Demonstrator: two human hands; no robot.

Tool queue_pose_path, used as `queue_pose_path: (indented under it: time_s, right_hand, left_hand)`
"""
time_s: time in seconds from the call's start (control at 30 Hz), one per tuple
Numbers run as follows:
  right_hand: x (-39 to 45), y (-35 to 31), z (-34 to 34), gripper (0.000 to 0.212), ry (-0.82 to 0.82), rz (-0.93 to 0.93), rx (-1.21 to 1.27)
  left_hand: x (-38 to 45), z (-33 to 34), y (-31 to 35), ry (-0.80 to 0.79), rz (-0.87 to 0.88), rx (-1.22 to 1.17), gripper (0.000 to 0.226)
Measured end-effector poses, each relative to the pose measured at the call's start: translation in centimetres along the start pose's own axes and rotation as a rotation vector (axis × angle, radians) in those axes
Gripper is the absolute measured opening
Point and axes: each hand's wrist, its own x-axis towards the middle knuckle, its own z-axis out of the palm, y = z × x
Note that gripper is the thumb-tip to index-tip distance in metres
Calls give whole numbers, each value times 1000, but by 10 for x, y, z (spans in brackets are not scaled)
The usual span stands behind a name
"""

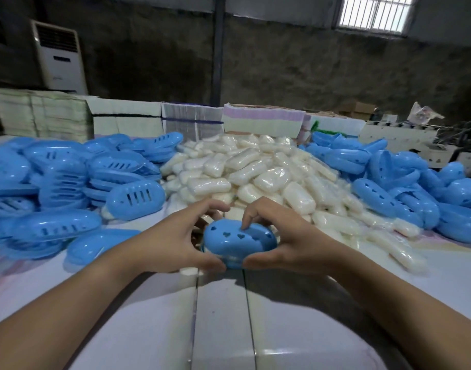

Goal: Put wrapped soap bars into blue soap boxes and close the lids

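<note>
A blue soap box (238,243) with heart-shaped holes in its lid sits between my hands near the table's middle, its lid down. My left hand (175,236) grips its left end, thumb under the front edge. My right hand (279,236) grips the right end, its forefinger pressing on the lid. A big heap of wrapped white soap bars (255,172) lies just behind. Whether a bar is inside the box is hidden.
Piles of blue soap boxes lie at the left (58,182) and at the right (405,188). Stacks of flat cartons (127,121) line the table's back edge. The white table (223,316) runs toward me. An air conditioner (59,57) stands by the wall.
</note>
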Motion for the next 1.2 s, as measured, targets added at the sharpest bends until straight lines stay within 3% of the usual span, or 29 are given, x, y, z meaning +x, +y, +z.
queue_pose_path:
  time_s: [0.37, 0.5, 0.67, 0.87, 1.2]
  right_hand:
    - [-3, -5, -2, 54, -52, -156, -157]
    - [-4, -6, 0, 49, 9, -137, -270]
    - [-3, 0, -4, 45, 35, -93, -143]
    - [-3, 2, 0, 45, 61, -112, -190]
    - [0, 1, -7, 45, 19, 17, 55]
  left_hand:
    - [-3, -5, 1, 28, 47, 44, 53]
    - [-3, -7, 1, 7, -1, 66, 42]
    - [-3, -5, 2, 33, 87, 141, 46]
    - [-2, -4, 5, 102, 174, 293, 31]
    - [-5, 0, 11, 305, 367, 421, 47]
